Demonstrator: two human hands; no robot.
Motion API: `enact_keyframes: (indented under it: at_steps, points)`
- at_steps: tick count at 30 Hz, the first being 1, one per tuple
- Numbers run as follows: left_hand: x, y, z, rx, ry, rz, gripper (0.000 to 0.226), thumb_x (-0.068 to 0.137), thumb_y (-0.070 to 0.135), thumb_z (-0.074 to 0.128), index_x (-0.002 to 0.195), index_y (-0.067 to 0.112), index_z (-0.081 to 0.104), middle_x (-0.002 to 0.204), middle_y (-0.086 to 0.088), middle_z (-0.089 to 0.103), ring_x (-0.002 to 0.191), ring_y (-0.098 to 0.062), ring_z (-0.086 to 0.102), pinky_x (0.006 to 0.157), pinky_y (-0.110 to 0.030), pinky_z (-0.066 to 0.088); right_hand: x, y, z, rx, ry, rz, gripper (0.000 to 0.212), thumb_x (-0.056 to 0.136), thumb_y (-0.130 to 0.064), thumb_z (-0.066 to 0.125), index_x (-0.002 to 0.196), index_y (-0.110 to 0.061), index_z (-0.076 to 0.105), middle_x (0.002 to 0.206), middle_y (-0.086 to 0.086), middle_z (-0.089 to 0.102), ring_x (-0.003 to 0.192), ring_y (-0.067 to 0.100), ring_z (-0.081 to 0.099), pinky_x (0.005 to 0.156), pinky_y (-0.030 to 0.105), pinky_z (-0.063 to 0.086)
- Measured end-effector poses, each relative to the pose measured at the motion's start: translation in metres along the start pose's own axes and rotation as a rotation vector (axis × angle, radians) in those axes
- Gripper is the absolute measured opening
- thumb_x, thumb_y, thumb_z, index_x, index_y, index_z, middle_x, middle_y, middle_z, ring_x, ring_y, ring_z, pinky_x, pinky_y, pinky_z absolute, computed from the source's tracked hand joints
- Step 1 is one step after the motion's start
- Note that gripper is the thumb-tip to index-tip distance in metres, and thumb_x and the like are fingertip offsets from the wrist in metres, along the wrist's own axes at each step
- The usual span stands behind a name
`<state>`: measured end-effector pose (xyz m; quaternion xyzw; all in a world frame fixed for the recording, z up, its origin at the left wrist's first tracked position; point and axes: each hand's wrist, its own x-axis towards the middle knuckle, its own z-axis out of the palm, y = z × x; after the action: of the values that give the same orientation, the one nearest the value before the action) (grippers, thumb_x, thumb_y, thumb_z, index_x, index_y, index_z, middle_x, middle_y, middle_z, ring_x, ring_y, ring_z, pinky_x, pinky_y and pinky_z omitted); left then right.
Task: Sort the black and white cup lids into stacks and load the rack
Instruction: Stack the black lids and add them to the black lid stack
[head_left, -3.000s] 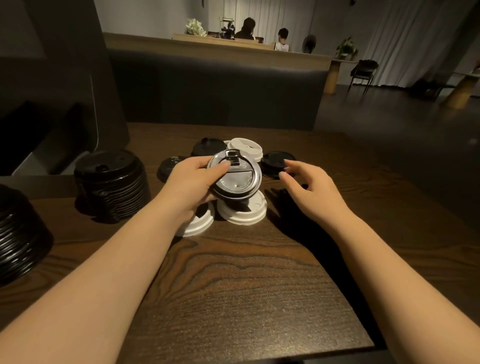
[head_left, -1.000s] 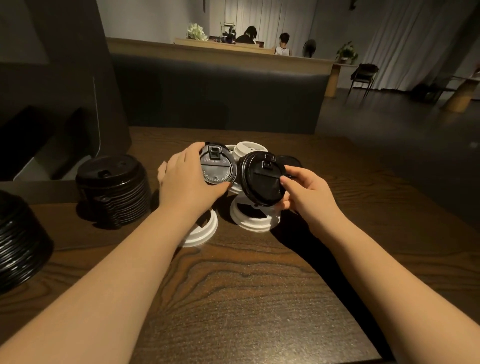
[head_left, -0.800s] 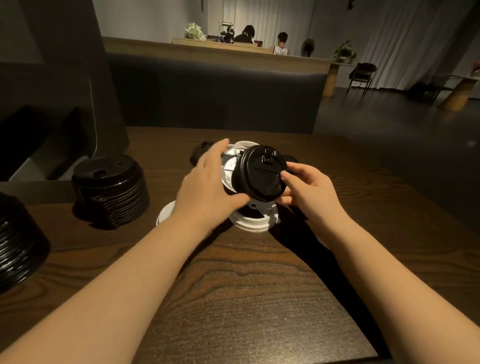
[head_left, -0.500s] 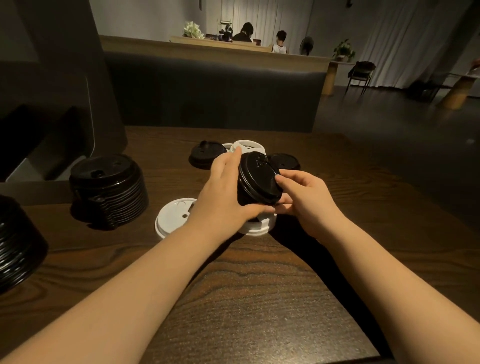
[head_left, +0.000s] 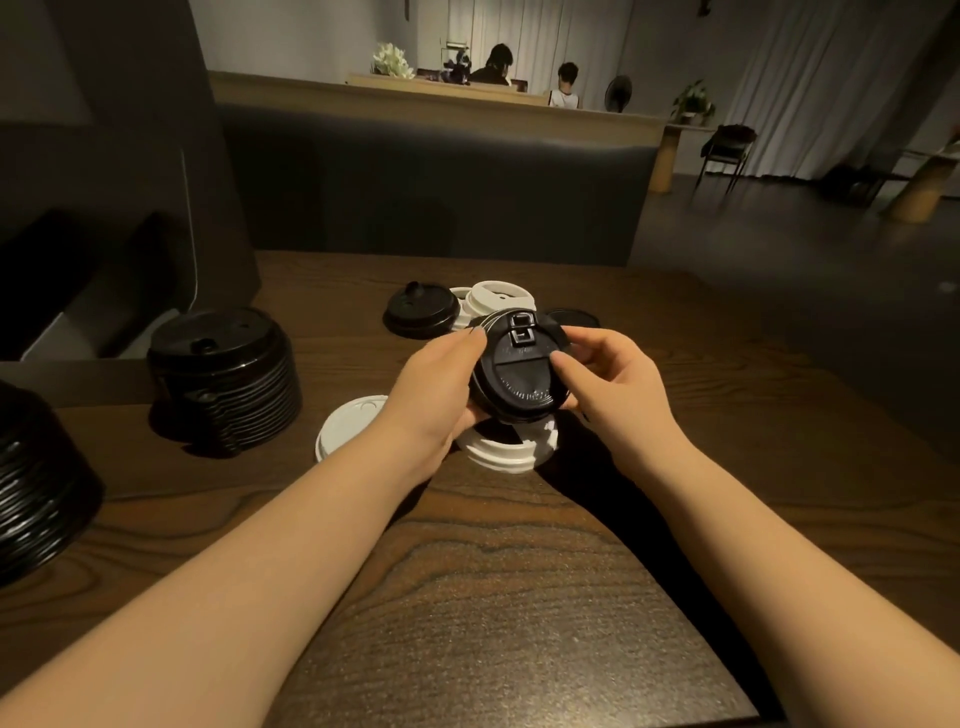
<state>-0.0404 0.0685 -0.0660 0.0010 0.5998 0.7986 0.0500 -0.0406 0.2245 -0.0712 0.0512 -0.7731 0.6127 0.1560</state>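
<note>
Both hands hold a small stack of black cup lids above the table centre. My left hand grips its left edge and my right hand presses its right side with the thumb on top. Directly beneath lies an upturned white lid, and a flat white lid sits to its left. Farther back lie a single black lid, a white lid stack and another black lid. A tall stack of black lids stands at the left.
A second black lid stack is cut off at the left edge. The dark wooden table ends close in front of me. A dark upholstered bench back runs behind the table. Seated people are far off in the background.
The black lid from my right hand has been joined onto the one in my left. The stack tilted from edge-on to top facing me. Both hands now hold it.
</note>
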Motion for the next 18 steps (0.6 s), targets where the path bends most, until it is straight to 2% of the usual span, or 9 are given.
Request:
enact_keyframes:
  at_steps: [2,4,7,10,12,14,18]
  points:
    - [-0.002,0.0,0.002,-0.036,-0.028,0.004,0.026,0.102,0.019,0.041,0.122,0.013,0.056,0.117,-0.009,0.067,0.103,-0.019,0.067,0.084,-0.037,0.056,-0.001,0.001,0.001,-0.036,-0.001,-0.018,0.027,0.087,-0.017,0.067,0.112,-0.018,0.06,0.102,-0.006,0.061,0.099,0.011,0.062,0.082,0.026,0.054]
    - [-0.004,0.0,0.002,0.009,-0.041,0.049,0.031,0.101,0.027,0.045,0.126,0.014,0.055,0.118,-0.009,0.066,0.109,-0.021,0.064,0.094,-0.043,0.052,-0.003,0.001,0.001,-0.033,-0.024,-0.031,0.027,0.085,-0.016,0.068,0.11,-0.021,0.058,0.105,-0.006,0.061,0.104,0.011,0.061,0.091,0.034,0.052]
    - [-0.006,0.0,0.0,0.262,-0.063,0.19,0.034,0.087,0.039,0.059,0.116,0.021,0.063,0.112,-0.002,0.07,0.107,-0.018,0.065,0.097,-0.046,0.05,-0.004,-0.001,-0.001,0.025,-0.071,-0.041,0.033,0.084,-0.012,0.069,0.113,-0.02,0.055,0.109,-0.002,0.061,0.104,0.012,0.062,0.09,0.035,0.054]
    - [-0.008,0.001,-0.002,0.37,-0.038,0.297,0.017,0.091,0.022,0.062,0.104,0.034,0.061,0.111,0.001,0.068,0.107,-0.015,0.063,0.097,-0.046,0.05,-0.005,-0.007,-0.004,0.129,-0.163,0.024,0.043,0.085,-0.011,0.067,0.124,-0.018,0.053,0.111,-0.006,0.064,0.102,0.006,0.063,0.083,0.022,0.055]
    - [-0.01,0.003,-0.002,0.41,-0.048,0.32,0.023,0.091,0.017,0.062,0.098,0.038,0.057,0.11,0.002,0.067,0.107,-0.013,0.063,0.097,-0.044,0.05,-0.006,-0.009,-0.006,0.111,-0.203,0.014,0.031,0.085,-0.013,0.066,0.115,-0.019,0.06,0.105,-0.006,0.068,0.097,0.005,0.066,0.077,0.018,0.054]
    - [-0.012,0.005,-0.003,0.391,-0.082,0.322,0.023,0.089,0.015,0.063,0.099,0.036,0.058,0.109,0.002,0.068,0.105,-0.012,0.064,0.097,-0.042,0.051,-0.006,-0.011,-0.008,0.081,-0.193,-0.008,0.018,0.085,-0.012,0.066,0.1,-0.022,0.064,0.095,-0.004,0.071,0.091,0.008,0.068,0.076,0.021,0.055]
    - [-0.011,0.005,-0.008,0.283,-0.197,0.237,0.031,0.087,0.013,0.066,0.116,0.021,0.062,0.112,-0.003,0.071,0.107,-0.016,0.066,0.099,-0.045,0.049,-0.007,-0.012,-0.011,0.107,-0.167,-0.013,0.012,0.085,-0.013,0.066,0.09,-0.023,0.066,0.09,0.001,0.072,0.09,0.016,0.07,0.081,0.031,0.057]
